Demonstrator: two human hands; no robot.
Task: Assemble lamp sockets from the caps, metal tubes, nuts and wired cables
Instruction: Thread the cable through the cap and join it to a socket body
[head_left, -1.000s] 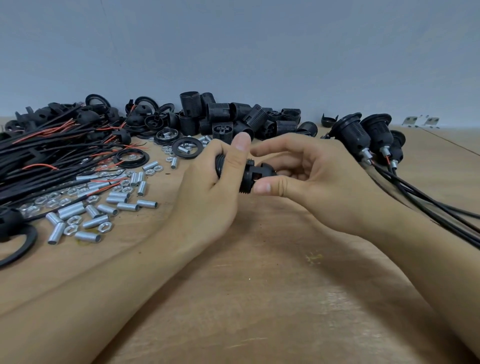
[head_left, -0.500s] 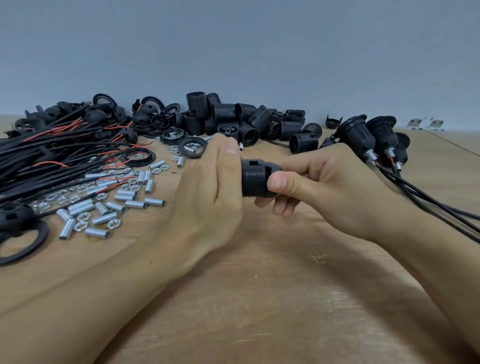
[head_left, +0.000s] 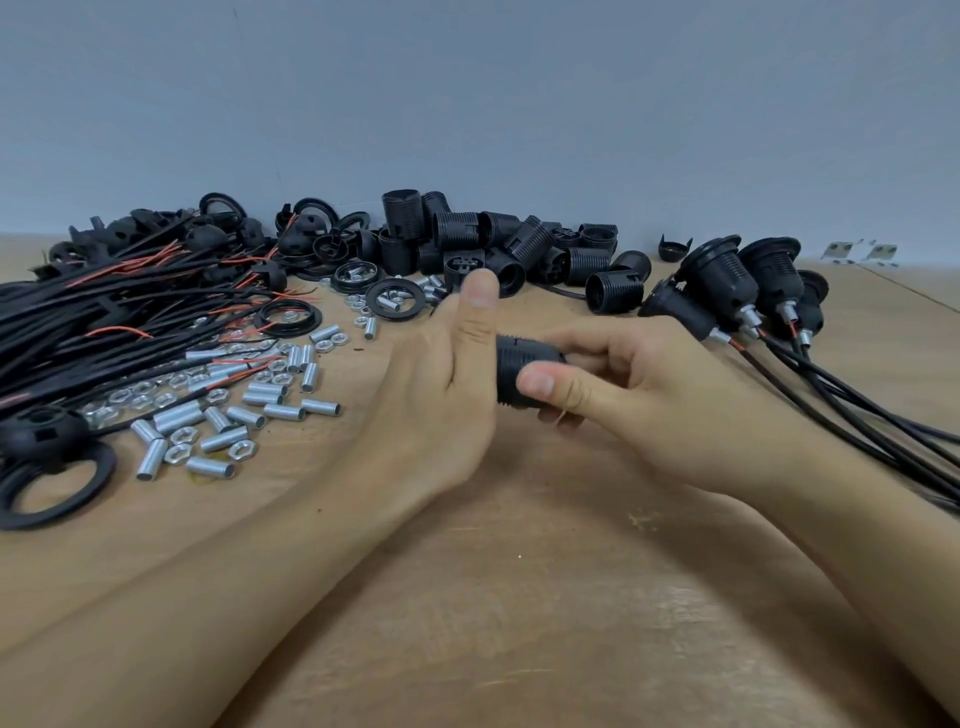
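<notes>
Grey wall is running behind a wooden workbench (head_left: 519, 597), and I am working just above its bare middle. My right hand (head_left: 623, 395) is closing around a black socket body (head_left: 524, 371), thumb pressing on its near side and fingers curling behind, while my left hand (head_left: 447, 395) is cupping the other end, thumb raised; what my left palm is holding I cannot tell, because the hand is hiding it, though I am judging it to be a cap going onto the body. The body is lying roughly level, its long axis running left to right between my hands, and which end is the open mouth I cannot tell. To do this well I am keeping the two parts on one straight line, turning gently until the thread catches, and stopping if it binds instead of forcing it, since plastic threads are easy to cross. Loose metal tubes (head_left: 283, 411) and nuts (head_left: 241, 448) are lying to my left, wired cables (head_left: 104, 322) are piling beyond them, spare socket bodies (head_left: 467, 234) are heaping along the wall, and finished sockets (head_left: 727, 280) are resting at my right with their cables trailing toward me.
</notes>
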